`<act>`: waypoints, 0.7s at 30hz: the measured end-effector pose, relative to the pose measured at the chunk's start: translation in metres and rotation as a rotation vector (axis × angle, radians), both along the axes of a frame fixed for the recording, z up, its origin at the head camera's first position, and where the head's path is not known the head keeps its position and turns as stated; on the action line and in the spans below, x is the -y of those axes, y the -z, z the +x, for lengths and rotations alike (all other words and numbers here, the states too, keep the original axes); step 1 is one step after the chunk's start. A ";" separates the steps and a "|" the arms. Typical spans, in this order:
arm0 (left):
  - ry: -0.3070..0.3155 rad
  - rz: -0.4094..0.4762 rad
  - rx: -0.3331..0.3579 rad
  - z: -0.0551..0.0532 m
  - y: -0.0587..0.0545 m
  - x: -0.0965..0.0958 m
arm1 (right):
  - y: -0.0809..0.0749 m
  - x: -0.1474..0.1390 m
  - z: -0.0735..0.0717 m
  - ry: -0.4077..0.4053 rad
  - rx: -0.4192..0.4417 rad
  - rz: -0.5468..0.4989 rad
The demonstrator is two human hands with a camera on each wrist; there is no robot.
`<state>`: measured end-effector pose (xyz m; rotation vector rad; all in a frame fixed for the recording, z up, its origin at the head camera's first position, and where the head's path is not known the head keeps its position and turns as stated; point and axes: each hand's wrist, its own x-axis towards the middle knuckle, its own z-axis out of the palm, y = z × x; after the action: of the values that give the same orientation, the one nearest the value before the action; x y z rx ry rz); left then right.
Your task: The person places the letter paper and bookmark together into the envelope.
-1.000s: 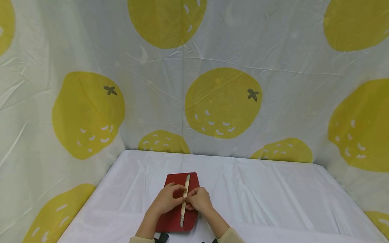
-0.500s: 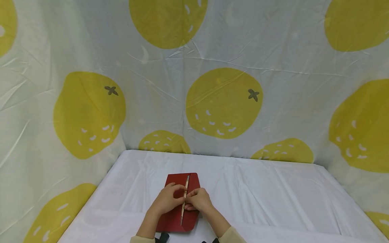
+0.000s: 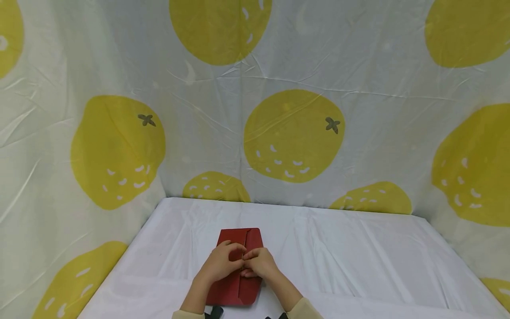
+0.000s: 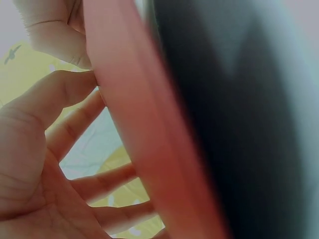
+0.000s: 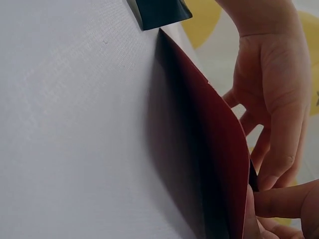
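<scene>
A dark red envelope (image 3: 227,283) lies near the front of the table, its flap (image 3: 253,241) folded over from the right. My left hand (image 3: 221,261) reaches across its left half; in the left wrist view, the spread fingers (image 4: 107,181) and thumb (image 4: 75,82) touch the red paper. With thumb and fingertips, my right hand (image 3: 259,263) pinches the flap's edge at the middle, right beside the left thumb. In the right wrist view, the envelope's red side (image 5: 224,134) rises at a slant, and the left hand (image 5: 274,89) is behind it. The envelope's inside is hidden.
White cloth covers the table (image 3: 358,257). A white curtain (image 3: 207,110) printed with large yellow fruit hangs along the back and sides. Dark wrist straps show below the hands.
A pale strip with speckled grey ends along the envelope's middle has narrowed and gone from sight as the flap came down over it. Both hands have stayed nearly in place.
</scene>
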<state>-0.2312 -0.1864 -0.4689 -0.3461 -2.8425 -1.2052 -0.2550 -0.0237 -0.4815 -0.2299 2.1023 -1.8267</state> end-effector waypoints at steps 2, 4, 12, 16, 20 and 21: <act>0.003 -0.009 -0.007 -0.001 0.000 -0.001 | 0.001 -0.001 0.000 0.003 -0.001 -0.002; 0.007 -0.016 -0.011 -0.002 0.000 -0.003 | 0.001 -0.004 0.000 0.015 -0.008 0.000; 0.018 -0.050 -0.023 -0.006 0.005 -0.006 | -0.001 -0.022 0.005 0.080 -0.020 0.011; -0.011 -0.081 -0.003 -0.004 0.007 -0.001 | -0.005 -0.036 0.009 0.083 -0.025 0.003; -0.048 -0.129 0.025 -0.004 0.007 0.005 | -0.009 -0.051 0.012 0.084 -0.038 0.014; -0.055 -0.143 0.034 -0.004 0.007 0.007 | -0.011 -0.054 0.013 0.086 -0.041 0.020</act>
<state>-0.2348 -0.1938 -0.4759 -0.2518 -2.9537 -1.0113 -0.2416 0.0306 -0.4708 -0.1753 2.1892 -1.8628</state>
